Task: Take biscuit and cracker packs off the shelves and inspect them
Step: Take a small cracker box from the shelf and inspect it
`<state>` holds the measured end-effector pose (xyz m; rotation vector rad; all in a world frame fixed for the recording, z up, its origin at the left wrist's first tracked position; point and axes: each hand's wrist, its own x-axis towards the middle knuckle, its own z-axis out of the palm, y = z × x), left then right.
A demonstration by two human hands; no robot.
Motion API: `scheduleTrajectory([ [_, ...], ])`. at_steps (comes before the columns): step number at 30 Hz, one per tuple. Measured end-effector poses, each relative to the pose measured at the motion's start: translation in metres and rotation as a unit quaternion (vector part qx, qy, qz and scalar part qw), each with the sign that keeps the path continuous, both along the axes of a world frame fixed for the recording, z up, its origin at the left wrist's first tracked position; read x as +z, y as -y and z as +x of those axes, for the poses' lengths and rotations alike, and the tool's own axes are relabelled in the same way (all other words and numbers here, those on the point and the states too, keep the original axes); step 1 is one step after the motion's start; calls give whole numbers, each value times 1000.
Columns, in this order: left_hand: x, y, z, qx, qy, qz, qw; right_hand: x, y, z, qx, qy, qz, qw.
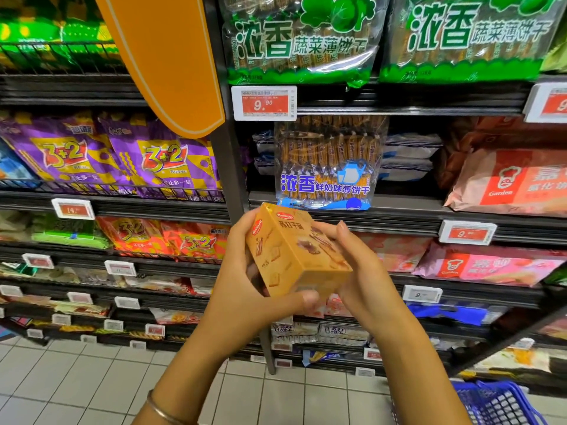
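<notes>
Box: I see a small tan biscuit box [294, 253] held tilted in mid-air, one corner towards me, just right of the dark shelf post [234, 167] and in front of its lower part. It touches no shelf.
Left hand: the left hand [242, 280] grasps the box from the left and from beneath. The thumb lies along the near bottom edge and the fingers curl behind the left face.
Right hand: the right hand [365, 271] grasps the box on the side away from the post, with its fingers curled over the upper right edge.
Bangle: a thin metal bangle [162, 409] sits on the left forearm, low and left of the post.
Price tag: a white tag with a red panel reading 9.90 [264, 102] is clipped to a shelf edge just right of the post, above the box.
Blue bag: a clear bag with blue lettering [328, 167], full of wrapped biscuits, stands upright right of the post, under the tag and behind the box.
Green bags: two clear bags with green lettering [303, 38] fill the top shelf right of the post.
Purple bags: purple packs marked 3+2 [159, 157] lean on a shelf left of the post.
Sign: an orange sign [171, 56] hangs against the post's upper left side.
Red packs: red and pink packs marked Garden [506, 182] lie far right of the post.
Basket: I can make out a blue basket [497, 403] low and far right of the post, over the tiled floor [76, 378].
</notes>
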<state>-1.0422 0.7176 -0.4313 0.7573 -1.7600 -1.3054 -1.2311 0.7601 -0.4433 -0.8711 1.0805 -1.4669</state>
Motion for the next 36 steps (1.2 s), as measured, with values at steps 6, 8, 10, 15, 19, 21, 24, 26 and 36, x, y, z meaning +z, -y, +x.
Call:
scheduleTrajectory([
  [6, -7, -4, -4, -14, -70, 243, 967, -6, -1, 4, 20, -16, 39, 999],
  [8, -8, -5, -5, 2, -69, 269, 961, -7, -2, 2, 29, -36, 28, 999],
  [10, -7, -4, -5, 16, -70, 275, 959, -5, -4, 3, 46, -55, 22, 997],
  [15, -11, 3, -2, 11, -77, 276, 958, -4, -5, 4, 80, -120, 31, 989],
  [19, -18, 7, 1, -11, -52, 269, 962, -7, -3, 0, 51, -114, 21, 992],
  [21, -20, 8, 2, -22, -16, 272, 962, -7, -4, -3, 18, -119, 17, 993],
  [24, -25, 12, 3, -14, 12, 287, 958, -4, -4, -6, 0, -147, 18, 989],
  [26, -29, 12, 3, -25, 1, 305, 952, -4, -4, -8, 14, -168, 13, 986],
  [36, -42, 14, -4, -27, -99, 431, 897, 2, -12, -15, 134, -313, -49, 939],
])
